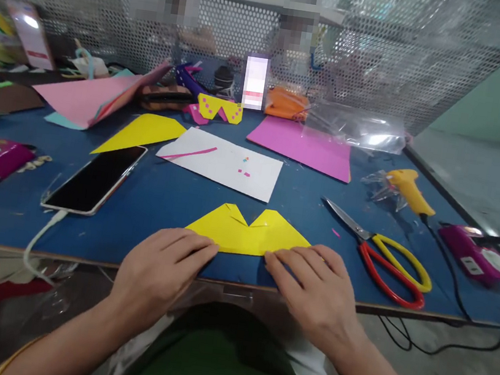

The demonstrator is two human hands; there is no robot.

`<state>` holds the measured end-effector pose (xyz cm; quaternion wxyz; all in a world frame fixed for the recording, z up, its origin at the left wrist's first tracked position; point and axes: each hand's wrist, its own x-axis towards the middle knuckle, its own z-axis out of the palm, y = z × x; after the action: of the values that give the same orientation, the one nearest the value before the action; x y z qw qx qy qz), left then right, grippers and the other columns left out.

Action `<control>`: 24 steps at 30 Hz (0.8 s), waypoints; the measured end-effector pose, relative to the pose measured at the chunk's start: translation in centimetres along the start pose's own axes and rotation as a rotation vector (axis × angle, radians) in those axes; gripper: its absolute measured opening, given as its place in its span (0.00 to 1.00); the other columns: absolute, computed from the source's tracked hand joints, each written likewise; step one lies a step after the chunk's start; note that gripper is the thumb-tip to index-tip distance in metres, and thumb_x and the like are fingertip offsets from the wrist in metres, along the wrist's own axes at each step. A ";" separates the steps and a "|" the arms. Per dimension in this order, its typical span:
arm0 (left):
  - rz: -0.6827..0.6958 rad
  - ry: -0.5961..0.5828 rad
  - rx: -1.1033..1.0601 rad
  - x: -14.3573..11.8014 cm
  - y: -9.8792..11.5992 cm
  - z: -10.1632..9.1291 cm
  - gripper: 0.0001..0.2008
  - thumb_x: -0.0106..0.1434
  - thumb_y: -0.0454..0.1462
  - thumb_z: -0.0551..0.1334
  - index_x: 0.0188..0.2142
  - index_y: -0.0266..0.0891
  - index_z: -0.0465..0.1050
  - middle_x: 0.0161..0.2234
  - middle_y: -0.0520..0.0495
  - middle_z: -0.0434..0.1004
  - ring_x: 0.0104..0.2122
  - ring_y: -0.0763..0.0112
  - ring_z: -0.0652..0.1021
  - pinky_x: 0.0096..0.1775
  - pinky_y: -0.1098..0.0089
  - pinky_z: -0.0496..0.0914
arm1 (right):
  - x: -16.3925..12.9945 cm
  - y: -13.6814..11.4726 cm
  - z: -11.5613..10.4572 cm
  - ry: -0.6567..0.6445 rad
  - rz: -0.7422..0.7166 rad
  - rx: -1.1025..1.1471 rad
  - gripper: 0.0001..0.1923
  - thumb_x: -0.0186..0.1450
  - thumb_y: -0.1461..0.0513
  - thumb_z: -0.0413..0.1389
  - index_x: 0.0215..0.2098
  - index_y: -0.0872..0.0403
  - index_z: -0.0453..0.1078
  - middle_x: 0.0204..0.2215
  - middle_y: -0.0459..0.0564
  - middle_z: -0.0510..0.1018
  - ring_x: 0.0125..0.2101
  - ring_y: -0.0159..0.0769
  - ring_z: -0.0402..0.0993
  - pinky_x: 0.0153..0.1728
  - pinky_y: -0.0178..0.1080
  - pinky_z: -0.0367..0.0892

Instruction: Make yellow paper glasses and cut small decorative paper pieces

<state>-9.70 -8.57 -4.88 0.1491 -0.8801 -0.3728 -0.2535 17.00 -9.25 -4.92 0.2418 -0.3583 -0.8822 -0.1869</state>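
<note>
1. Left hand (158, 274) lies palm down at the near edge of the blue counter (158, 212). Fingers flat and stretched out; fingertips press on the lower left corner of the folded yellow paper (248, 232). Grip not closed on anything, only pressing down.
2. Right hand (314, 290) mirrors it: palm down, fingers spread flat, fingertips on the lower right corner of the same paper. No closed grip here either.
3. Folded yellow paper sits flat on the counter, centred just in front of the person, near the front edge. Two upper flaps meet at a V-shaped notch in the middle of its top edge.
4. Beyond the paper: white sheet (221, 162) with a thin pink strip (189, 153) and a few small coloured scraps on it.
5. Right of the paper: scissors (380, 255) with red and yellow handles, blades closed and pointing away to the left. Apart from the right hand.
6. Further right: yellow glue gun (410, 190) lying on its side, black cable running off the counter edge.
7. Left of the paper: phone (95, 178), screen dark, face up, white cable plugged in at its near end.
8. Behind the phone: yellow triangular sheet (143, 132); behind that, a pink folded sheet (88, 96).
9. Back centre right: magenta sheet (302, 148), partly under a clear plastic bag (356, 128).
10. Perforated metal screen (391, 40) closes off the far side of the counter.
</note>
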 end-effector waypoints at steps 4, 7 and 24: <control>0.071 -0.137 0.012 1.4 -0.6 -0.5 0.14 0.68 0.30 0.53 0.40 0.38 0.79 0.37 0.45 0.81 0.35 0.65 0.78 0.37 0.64 0.73 | 1.9 0.4 0.2 -0.113 -0.135 0.002 0.16 0.71 0.69 0.46 0.41 0.59 0.76 0.35 0.54 0.81 0.35 0.39 0.73 0.41 0.45 0.63; 0.123 -0.182 0.019 1.7 -0.9 -0.8 0.15 0.68 0.28 0.52 0.40 0.36 0.78 0.36 0.44 0.81 0.33 0.64 0.78 0.34 0.65 0.73 | 2.6 0.5 0.2 -0.135 -0.165 0.006 0.18 0.72 0.69 0.45 0.36 0.58 0.77 0.31 0.53 0.80 0.32 0.39 0.71 0.39 0.45 0.63; 0.086 -0.109 -0.071 1.5 0.0 0.9 0.10 0.68 0.30 0.57 0.44 0.37 0.76 0.38 0.49 0.82 0.39 0.65 0.78 0.44 0.63 0.70 | 1.7 -0.5 0.9 -0.049 0.108 0.131 0.12 0.71 0.66 0.50 0.38 0.57 0.77 0.32 0.49 0.83 0.35 0.37 0.75 0.43 0.43 0.62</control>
<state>-8.51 -7.28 -4.74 0.1081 -0.9126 -0.3329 -0.2115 15.30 -8.22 -4.77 0.2528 -0.3934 -0.8775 -0.1068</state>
